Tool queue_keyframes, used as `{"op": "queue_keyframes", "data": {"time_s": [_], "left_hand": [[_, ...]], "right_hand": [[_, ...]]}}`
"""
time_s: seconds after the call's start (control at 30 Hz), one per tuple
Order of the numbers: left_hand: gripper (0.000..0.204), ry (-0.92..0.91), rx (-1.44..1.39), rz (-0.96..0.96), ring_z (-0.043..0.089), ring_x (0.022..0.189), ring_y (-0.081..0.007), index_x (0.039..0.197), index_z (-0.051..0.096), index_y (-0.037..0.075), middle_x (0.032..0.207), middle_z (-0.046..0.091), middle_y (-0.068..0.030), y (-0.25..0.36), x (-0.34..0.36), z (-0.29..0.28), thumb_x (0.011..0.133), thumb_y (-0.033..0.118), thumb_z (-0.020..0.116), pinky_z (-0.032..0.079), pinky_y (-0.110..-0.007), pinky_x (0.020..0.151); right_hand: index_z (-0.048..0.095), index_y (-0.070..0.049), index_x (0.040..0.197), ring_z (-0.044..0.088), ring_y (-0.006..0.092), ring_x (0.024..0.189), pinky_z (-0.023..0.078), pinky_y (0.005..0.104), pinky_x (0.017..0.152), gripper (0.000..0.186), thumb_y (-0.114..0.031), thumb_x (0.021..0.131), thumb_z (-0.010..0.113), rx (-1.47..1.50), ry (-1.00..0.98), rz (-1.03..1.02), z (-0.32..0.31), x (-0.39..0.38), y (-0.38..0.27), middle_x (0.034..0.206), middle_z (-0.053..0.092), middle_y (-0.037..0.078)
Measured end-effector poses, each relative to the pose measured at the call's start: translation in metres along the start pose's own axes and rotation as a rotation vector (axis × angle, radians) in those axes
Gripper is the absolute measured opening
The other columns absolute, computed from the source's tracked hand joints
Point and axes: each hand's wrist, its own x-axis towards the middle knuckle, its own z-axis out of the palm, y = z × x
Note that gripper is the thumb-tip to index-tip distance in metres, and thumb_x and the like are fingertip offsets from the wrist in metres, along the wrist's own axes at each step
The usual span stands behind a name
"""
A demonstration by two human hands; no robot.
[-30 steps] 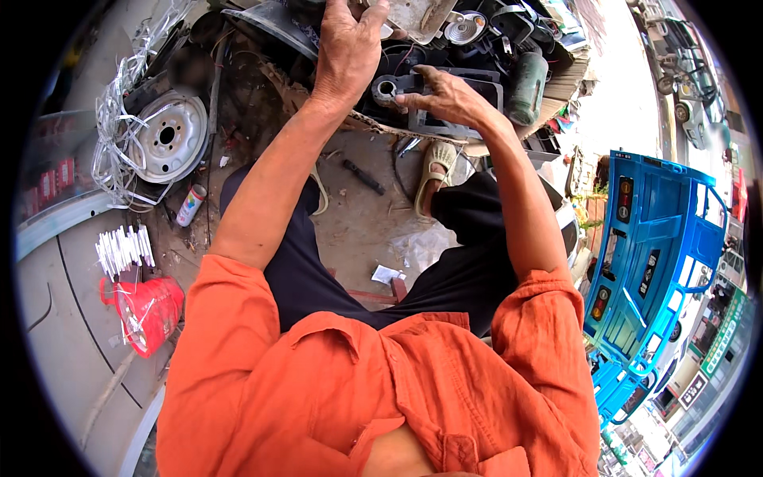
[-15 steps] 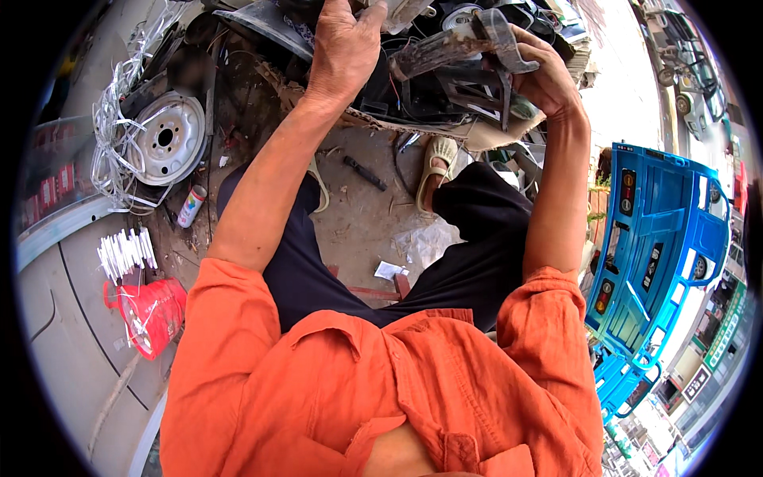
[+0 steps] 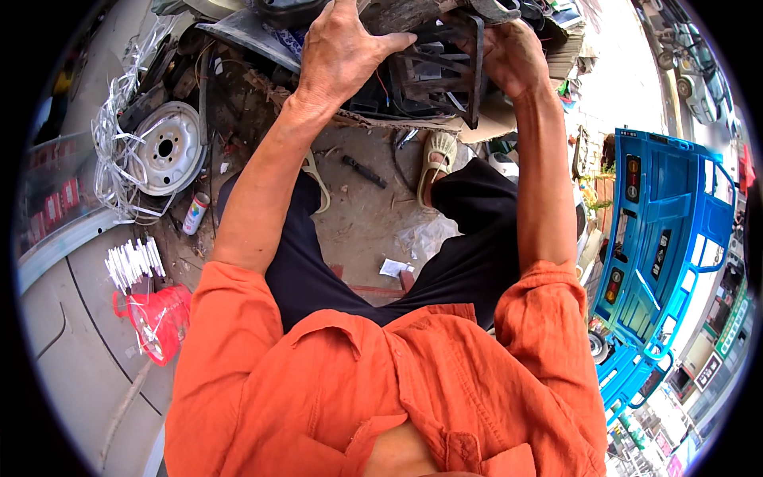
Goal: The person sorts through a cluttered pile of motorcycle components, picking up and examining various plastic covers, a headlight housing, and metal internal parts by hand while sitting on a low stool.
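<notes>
At the top of the head view, my left hand (image 3: 338,56) reaches into a heap of parts, thumb stretched rightward; its fingertips are cut off by the edge, so its hold is unclear. My right hand (image 3: 515,60) is closed on a dirty metal bar (image 3: 421,11) with a curved end, raised at the heap's far side. A black rectangular frame (image 3: 475,75) hangs just left of my right hand, partly in front of its fingers. The parts lie in a torn cardboard box (image 3: 489,127), with wires and a dark tray (image 3: 238,36) among them.
At left are a white wheel rim (image 3: 165,149), tangled silver strapping (image 3: 111,135), a spray can (image 3: 195,213) and a red bag (image 3: 155,322). A dark tool (image 3: 364,171) lies between my feet. A blue cargo vehicle (image 3: 660,230) stands at right.
My right hand picked up the metal bar and carried it up toward the top edge, turning it. My left hand shifted slightly, its thumb now extended. The black frame now stands more upright.
</notes>
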Motion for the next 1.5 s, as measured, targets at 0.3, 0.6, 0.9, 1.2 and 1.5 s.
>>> {"op": "queue_keyframes", "data": {"time_s": [0.3,0.6,0.9,1.2,1.5], "left_hand": [[0.058,0.084,-0.097,-0.150,0.062,0.097,-0.0248,0.122,0.047,0.000,0.103,0.064,-0.0162,0.018,0.009,-0.005,0.072,0.014,0.073,0.047,-0.034,0.084],[0.056,0.201,-0.407,-0.152,0.060,0.096,-0.0185,0.120,0.048,-0.004,0.106,0.063,-0.0130,0.002,0.014,-0.011,0.073,0.014,0.074,0.046,-0.031,0.087],[0.058,0.239,-0.433,-0.149,0.061,0.094,-0.0192,0.119,0.049,-0.005,0.105,0.063,-0.0136,-0.001,0.015,-0.012,0.073,0.019,0.076,0.047,-0.031,0.085],[0.066,0.250,-0.601,-0.187,0.060,0.093,-0.0184,0.120,0.048,-0.006,0.105,0.063,-0.0130,-0.003,0.022,-0.011,0.072,0.028,0.077,0.046,-0.031,0.086],[0.064,0.441,-0.733,-0.200,0.058,0.083,-0.0169,0.114,0.053,-0.005,0.098,0.063,-0.0109,-0.004,0.014,-0.026,0.074,0.042,0.071,0.048,-0.031,0.068]], "right_hand": [[0.035,0.001,0.136,0.047,0.0266,0.120,0.036,0.0347,0.103,0.076,-0.017,0.072,0.071,-0.941,-0.460,0.128,-0.059,0.021,0.029,0.135,0.045,0.016],[0.059,-0.016,0.118,0.051,0.0275,0.102,0.042,0.0439,0.081,0.044,-0.007,0.075,0.053,-1.780,-0.347,-0.836,-0.026,0.033,0.098,0.106,0.058,0.008],[0.058,-0.011,0.113,0.050,0.0300,0.102,0.045,0.0365,0.087,0.046,-0.005,0.068,0.065,-1.399,-0.656,-0.881,0.010,0.015,0.108,0.108,0.054,0.012],[0.062,-0.017,0.112,0.060,0.0292,0.087,0.048,0.0393,0.075,0.037,-0.001,0.081,0.050,-1.398,-0.533,-0.806,0.005,0.003,0.031,0.089,0.061,0.012],[0.043,0.008,0.116,0.067,0.0239,0.077,0.057,0.0318,0.060,0.044,-0.007,0.078,0.059,-1.028,-0.046,-0.306,-0.023,-0.017,-0.027,0.086,0.063,0.017]]}}
